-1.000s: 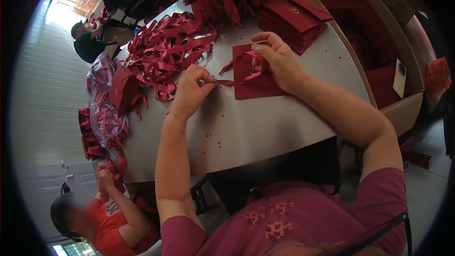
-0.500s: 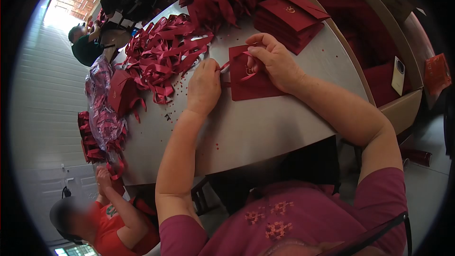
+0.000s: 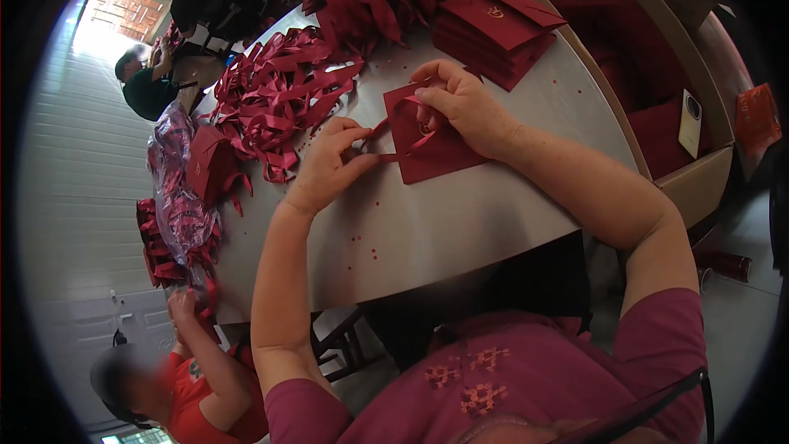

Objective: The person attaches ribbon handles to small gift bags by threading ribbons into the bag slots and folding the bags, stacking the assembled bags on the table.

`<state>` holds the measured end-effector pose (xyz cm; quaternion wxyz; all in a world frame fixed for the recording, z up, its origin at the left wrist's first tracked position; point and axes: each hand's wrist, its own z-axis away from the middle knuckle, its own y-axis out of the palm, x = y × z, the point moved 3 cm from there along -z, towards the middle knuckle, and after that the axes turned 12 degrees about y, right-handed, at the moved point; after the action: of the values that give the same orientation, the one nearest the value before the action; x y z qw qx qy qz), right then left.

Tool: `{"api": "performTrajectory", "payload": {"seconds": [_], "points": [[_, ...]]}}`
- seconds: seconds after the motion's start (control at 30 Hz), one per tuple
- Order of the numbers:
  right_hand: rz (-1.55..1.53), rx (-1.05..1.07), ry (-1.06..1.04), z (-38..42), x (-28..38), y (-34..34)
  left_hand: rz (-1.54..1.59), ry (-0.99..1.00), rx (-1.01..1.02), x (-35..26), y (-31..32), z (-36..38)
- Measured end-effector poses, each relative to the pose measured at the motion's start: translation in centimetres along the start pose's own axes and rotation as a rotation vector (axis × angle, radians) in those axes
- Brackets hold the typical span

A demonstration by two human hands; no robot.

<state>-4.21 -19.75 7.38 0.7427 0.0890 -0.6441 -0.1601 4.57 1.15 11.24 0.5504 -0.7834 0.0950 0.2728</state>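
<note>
A flat dark red gift bag [image 3: 448, 156] with a gold emblem lies on the metal table in front of me. My right hand [image 3: 464, 111] is over its upper part, thumb and fingers pinched on a red ribbon [image 3: 422, 141] that loops across the bag's face. At the bag's left edge is my left hand [image 3: 327, 166], thumb and forefinger spread apart. Two ribbon strands run from the bag toward those fingertips, one by the forefinger and one by the thumb.
A tangled heap of red ribbons [image 3: 271, 99] lies to the left, with a stack of red bags [image 3: 497, 33] behind. Right of the table, a cardboard box [image 3: 694, 189] holds red goods and a phone [image 3: 689, 123]. A co-worker in red [image 3: 218, 395] sits at lower left.
My left hand has moved left and its closed fingers have spread apart. My right hand keeps its pinch on the ribbon, and the bag has shifted slightly left.
</note>
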Motion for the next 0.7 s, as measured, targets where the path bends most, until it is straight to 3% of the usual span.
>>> {"api": "performTrajectory", "payload": {"seconds": [0.1, 0.17, 0.47, 0.53, 0.7], "points": [[0.012, 0.004, 0.003, 0.0, 0.0, 0.1, 0.052, -0.111, 0.043, -0.4, 0.4, 0.3], [0.015, 0.005, 0.005, -0.1, 0.0, 0.0, -0.163, 0.082, -0.006, -0.2, 0.7, 0.2], [0.021, -0.094, -0.014, -0.2, -0.4, -0.3, -0.630, 0.090, 0.058, 0.2, 2.0, 0.1], [0.217, -0.143, -0.053, -0.2, -0.3, -0.3, -0.638, 0.105, 0.040, 1.0, 1.6, 1.0], [0.146, -0.127, -0.027, 0.2, -0.6, 0.6, -0.650, 0.104, 0.011, 3.0, 0.0, 3.7]]}}
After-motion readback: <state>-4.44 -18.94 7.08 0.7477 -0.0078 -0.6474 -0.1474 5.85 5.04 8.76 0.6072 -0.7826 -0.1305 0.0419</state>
